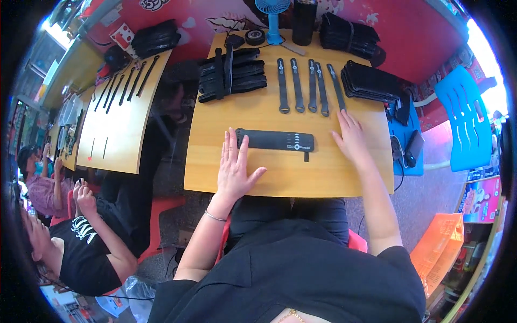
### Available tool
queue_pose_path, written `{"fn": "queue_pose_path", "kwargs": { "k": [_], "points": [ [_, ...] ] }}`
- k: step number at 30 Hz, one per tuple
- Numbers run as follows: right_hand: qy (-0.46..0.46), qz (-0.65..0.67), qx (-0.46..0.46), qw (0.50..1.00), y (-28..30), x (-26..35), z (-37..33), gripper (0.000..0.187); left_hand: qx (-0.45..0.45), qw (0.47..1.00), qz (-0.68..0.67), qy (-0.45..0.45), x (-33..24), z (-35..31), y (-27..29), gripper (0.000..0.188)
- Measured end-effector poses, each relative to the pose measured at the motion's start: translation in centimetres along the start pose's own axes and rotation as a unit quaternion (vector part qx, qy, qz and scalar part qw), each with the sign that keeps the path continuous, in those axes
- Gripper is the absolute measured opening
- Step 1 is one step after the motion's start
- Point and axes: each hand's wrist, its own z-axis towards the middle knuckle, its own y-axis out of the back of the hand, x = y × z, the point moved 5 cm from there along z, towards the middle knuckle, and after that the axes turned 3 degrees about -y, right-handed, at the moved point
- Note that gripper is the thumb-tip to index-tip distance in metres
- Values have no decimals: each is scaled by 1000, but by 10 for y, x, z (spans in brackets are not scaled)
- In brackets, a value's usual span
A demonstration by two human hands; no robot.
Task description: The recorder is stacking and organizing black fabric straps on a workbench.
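Observation:
A wide dark strap (277,140) with slots and white print lies crosswise on the table before me. My left hand (233,167) rests flat at its left end, fingers stretched and thumb spread. Farther back, several narrow dark straps (297,86) with a ring-like lower end lie side by side, pointing away from me. The rightmost narrow strap (335,86) slants, and its near end meets the fingertips of my right hand (353,137). That hand's fingers are extended with the thumb apart. A small dark tab (306,156) shows just below the wide strap.
At the table's back stand a bundle of black straps (232,75), a blue fan (273,21), a tape roll (254,36) and a black bottle (305,21). Black pouches (371,82) are stacked right. A blue chair (464,118) and orange crate (437,253) stand rightward; a co-worker (81,242) sits left.

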Motion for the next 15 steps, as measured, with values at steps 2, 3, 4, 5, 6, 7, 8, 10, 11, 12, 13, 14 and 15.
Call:
{"fn": "queue_pose_path", "kwargs": {
  "k": [2,3,4,5,6,7,8,10,11,12,13,14,15],
  "points": [
    [7,-41,44,998,19,11,-20,58,-105,990,-90,-6,4,-5,10,79],
    [5,-41,45,998,26,12,-31,58,-103,990,-90,-7,3,-6,10,79],
    [11,-21,57,998,31,13,-44,56,-116,988,-98,-10,3,-9,12,75],
    [14,-2,68,998,38,13,-59,55,-129,986,-107,-15,-1,-9,16,72],
    [12,-2,68,998,43,15,-72,55,-181,980,-70,-48,-12,-7,27,53],
    [10,36,78,996,46,16,-85,53,-179,980,-71,-49,-19,-8,27,53],
    [5,72,88,993,53,19,-98,51,-152,978,-125,-64,-28,-11,22,43],
    [13,76,95,993,72,34,-117,49,-84,963,-240,-85,-57,-17,14,26],
    [25,79,99,992,79,42,-125,47,-44,948,-301,-96,-78,-16,12,18],
    [23,79,101,991,80,46,-132,47,13,929,-350,-115,-98,-17,7,19],
    [7,92,96,991,82,49,-138,48,69,905,-398,-133,-117,-18,2,20],
    [-10,105,91,990,83,49,-144,49,122,892,-414,-133,-131,-19,-2,21],
    [-10,104,92,990,81,49,-150,49,173,876,-430,-132,-144,-21,-6,21]
  ]
}}
